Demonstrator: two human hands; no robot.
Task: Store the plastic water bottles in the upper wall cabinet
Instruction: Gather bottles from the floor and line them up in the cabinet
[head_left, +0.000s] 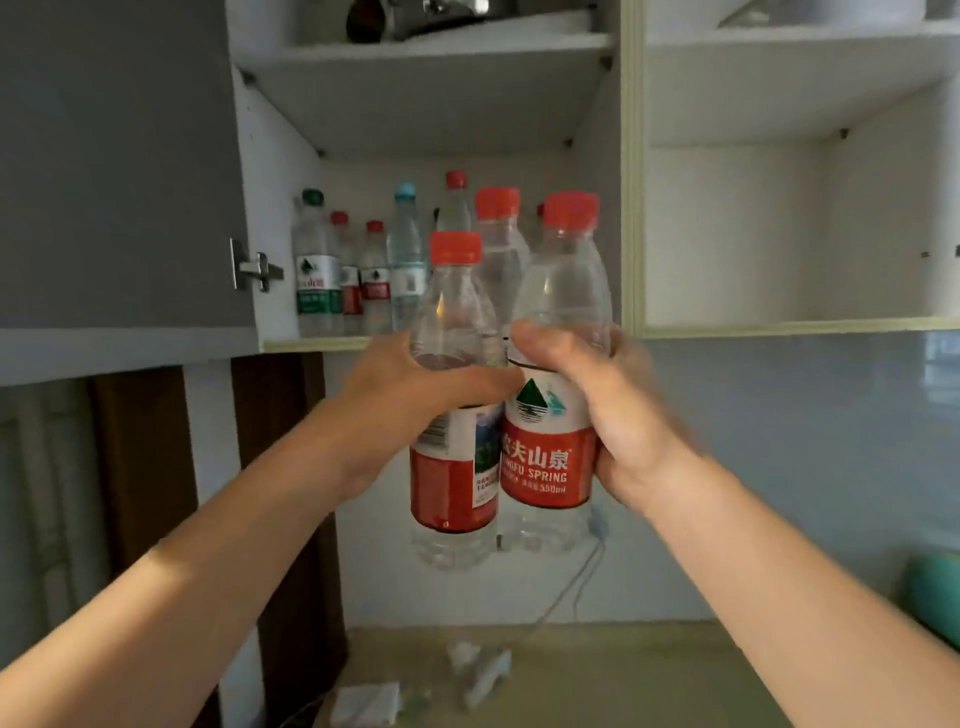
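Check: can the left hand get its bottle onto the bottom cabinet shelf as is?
Probably yes. The left hand holds its bottle just in front of the open shelf; the stored bottles stand left and back, leaving the front edge free.

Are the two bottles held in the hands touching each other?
Touching. The head view shows the left hand's bottle and the right hand's bottle pressed side by side, labels meeting without a gap.

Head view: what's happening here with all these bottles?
A person is lifting red-capped water bottles toward an open upper wall cabinet. The left hand grips one bottle and the right hand grips another; a third seems wedged behind them. Several bottles already stand at the lower shelf's left. The held ones are still below and in front of that shelf.
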